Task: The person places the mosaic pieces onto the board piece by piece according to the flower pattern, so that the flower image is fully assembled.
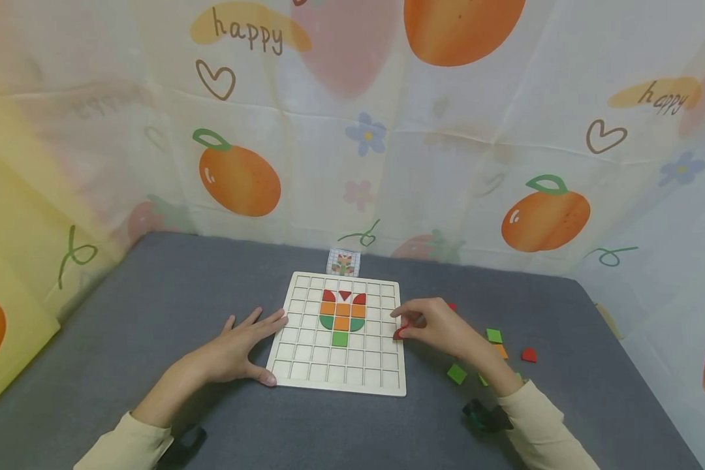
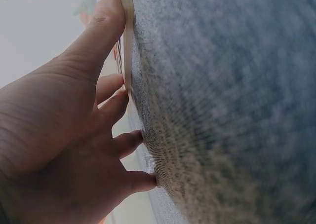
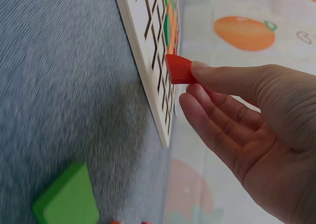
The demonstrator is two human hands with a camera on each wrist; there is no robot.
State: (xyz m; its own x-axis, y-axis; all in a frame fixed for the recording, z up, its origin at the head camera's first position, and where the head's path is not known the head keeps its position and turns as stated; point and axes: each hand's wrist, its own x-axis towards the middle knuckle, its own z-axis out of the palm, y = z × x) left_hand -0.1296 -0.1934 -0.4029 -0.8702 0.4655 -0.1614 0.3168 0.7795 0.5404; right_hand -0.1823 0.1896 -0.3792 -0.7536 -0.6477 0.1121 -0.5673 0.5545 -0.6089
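A pale wooden grid board (image 1: 305, 365) lies on the grey table, with red, orange and green tiles forming a flower shape (image 1: 343, 313) in its upper middle. My left hand (image 1: 241, 349) lies flat with straight fingers against the board's left edge (image 2: 126, 51), thumb at the near corner. At the board's right edge, my right hand (image 1: 435, 325) pinches a red piece (image 3: 180, 69) between thumb and fingers. That red piece (image 1: 399, 333) touches the board edge (image 3: 148, 71).
Loose green, orange and red pieces (image 1: 493, 335) lie scattered on the grey cloth right of the board; one green square (image 3: 66, 199) is near the right wrist. A small pattern card (image 1: 343, 262) stands behind the board. Fruit-print curtains enclose the table.
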